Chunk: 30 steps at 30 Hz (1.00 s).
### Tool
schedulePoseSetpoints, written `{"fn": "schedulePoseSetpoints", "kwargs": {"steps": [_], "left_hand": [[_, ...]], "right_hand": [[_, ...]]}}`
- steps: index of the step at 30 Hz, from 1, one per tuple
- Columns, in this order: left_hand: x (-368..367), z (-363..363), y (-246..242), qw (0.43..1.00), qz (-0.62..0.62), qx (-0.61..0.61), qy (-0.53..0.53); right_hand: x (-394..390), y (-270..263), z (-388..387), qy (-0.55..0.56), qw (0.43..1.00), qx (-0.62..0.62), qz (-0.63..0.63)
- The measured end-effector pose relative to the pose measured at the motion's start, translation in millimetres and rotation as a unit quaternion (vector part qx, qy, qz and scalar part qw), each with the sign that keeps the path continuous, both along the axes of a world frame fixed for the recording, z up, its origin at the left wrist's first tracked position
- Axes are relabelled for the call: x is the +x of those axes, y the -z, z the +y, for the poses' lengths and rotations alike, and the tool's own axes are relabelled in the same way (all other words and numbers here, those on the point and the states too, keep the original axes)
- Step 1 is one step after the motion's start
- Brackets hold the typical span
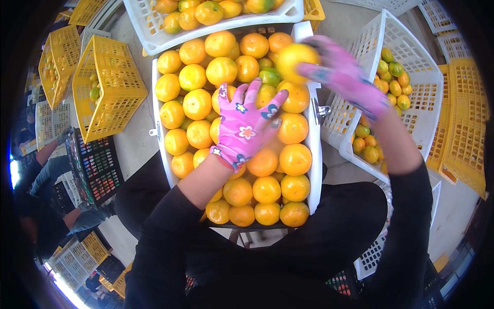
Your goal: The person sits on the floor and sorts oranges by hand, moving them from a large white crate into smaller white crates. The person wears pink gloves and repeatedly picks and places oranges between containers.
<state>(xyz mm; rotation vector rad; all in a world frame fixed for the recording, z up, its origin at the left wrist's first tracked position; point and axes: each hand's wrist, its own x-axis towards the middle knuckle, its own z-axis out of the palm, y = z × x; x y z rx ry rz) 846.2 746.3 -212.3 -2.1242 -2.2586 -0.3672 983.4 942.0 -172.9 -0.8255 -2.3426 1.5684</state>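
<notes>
Before me stands a box with white side panels (315, 166), filled with rows of orange mandarins (197, 104). My left hand (247, 123), in a pink flowered glove, lies spread over the middle of the fruit. Its fingertips rest close to a green-tinged mandarin (269, 77); whether it grips any fruit beneath the palm is hidden. At the box's far right corner, my right hand (335, 69) wears a matching glove and holds a yellow-orange mandarin (296, 63) between thumb and fingers. Both hand and fruit are blurred there. A metal latch (323, 111) sits on the right panel.
A white crate (216, 23) of mandarins adjoins the box's far end. To the right stands a tilted white crate (420, 92) with greener fruit. Yellow crates (112, 85) occupy the left, where another person's hand (65, 136) touches a black crate (94, 166).
</notes>
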Motion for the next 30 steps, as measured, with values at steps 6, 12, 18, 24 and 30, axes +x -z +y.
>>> {"fn": "schedulePoseSetpoints", "kwargs": {"steps": [6, 12, 18, 24, 30], "left_hand": [[3, -1, 1, 1.0, -0.002, -0.007, -0.021], [-6, 9, 5, 0.992, -0.056, 0.112, -0.021], [-10, 29, 15, 0.953, -0.268, 0.102, -0.1], [-27, 31, 8, 0.996, -0.089, 0.016, 0.005], [-27, 28, 12, 0.997, -0.075, 0.028, 0.017]], "right_hand": [[-91, 45, -8, -0.08, 0.99, -0.02, -0.114], [-85, 42, -15, -0.12, 0.987, 0.01, -0.105], [-87, 52, -18, -0.121, 0.987, 0.046, -0.097], [-54, 15, -12, -0.191, 0.971, 0.083, -0.119], [156, 21, 57, 0.098, 0.994, 0.016, 0.036]]}}
